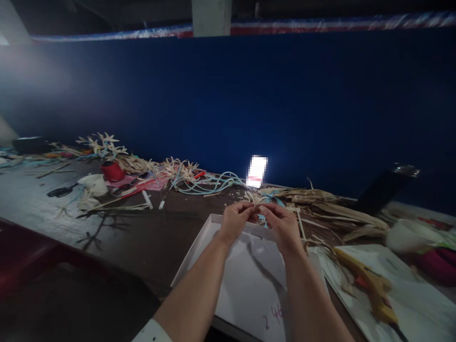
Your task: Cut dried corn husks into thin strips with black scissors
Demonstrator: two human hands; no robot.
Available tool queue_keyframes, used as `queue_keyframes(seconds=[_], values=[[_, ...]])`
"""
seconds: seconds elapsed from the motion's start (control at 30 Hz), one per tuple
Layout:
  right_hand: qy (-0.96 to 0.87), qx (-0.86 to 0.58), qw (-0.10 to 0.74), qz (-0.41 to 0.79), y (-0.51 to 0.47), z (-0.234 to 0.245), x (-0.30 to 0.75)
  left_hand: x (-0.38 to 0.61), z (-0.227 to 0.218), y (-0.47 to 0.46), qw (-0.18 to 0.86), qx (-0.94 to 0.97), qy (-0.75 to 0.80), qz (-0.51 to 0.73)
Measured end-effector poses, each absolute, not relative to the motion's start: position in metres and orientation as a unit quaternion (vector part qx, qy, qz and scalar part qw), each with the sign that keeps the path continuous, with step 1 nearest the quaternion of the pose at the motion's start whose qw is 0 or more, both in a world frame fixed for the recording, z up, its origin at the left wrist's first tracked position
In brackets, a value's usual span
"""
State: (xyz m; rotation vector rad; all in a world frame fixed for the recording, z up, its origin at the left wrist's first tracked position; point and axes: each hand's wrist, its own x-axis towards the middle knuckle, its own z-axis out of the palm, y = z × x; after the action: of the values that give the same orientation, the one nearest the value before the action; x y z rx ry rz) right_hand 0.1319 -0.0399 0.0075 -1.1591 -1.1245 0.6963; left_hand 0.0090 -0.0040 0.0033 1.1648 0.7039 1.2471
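Both of my hands meet over the far rim of a shallow white box (pixel 249 280). My left hand (pixel 237 218) is closed in a pinch, its fingertips close to those of my right hand (pixel 281 221), which is pinched too. What lies between the fingertips is too small and partly hidden to make out. Just beyond them a pale flower-like bunch of dried strips (pixel 254 196) shows, though I cannot tell whether it is held. A light blue ribbon-like strip (pixel 273 197) lies right behind my right hand.
A lit phone (pixel 257 171) leans at the back. On the right are dried husks (pixel 320 197), a yellow glue gun (pixel 374 285) on white paper and a dark bottle (pixel 381 192). Leftward lie light blue cords (pixel 210 183), a red thread spool (pixel 112 171) and black scissors (pixel 62 190).
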Motion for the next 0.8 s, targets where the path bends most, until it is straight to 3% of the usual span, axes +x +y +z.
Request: queue_keyframes(seconds=[0.6,0.8], values=[[-0.531,-0.521,0.625,0.239,-0.042,0.0089,0.1245,0.0093,-0.0026,-0.0047,0.459,0.586,0.318,0.587],[-0.475,-0.52,0.647,0.293,-0.0403,0.0067,0.1247,0.0083,0.0023,-0.0074,0.499,0.565,0.322,0.572]])
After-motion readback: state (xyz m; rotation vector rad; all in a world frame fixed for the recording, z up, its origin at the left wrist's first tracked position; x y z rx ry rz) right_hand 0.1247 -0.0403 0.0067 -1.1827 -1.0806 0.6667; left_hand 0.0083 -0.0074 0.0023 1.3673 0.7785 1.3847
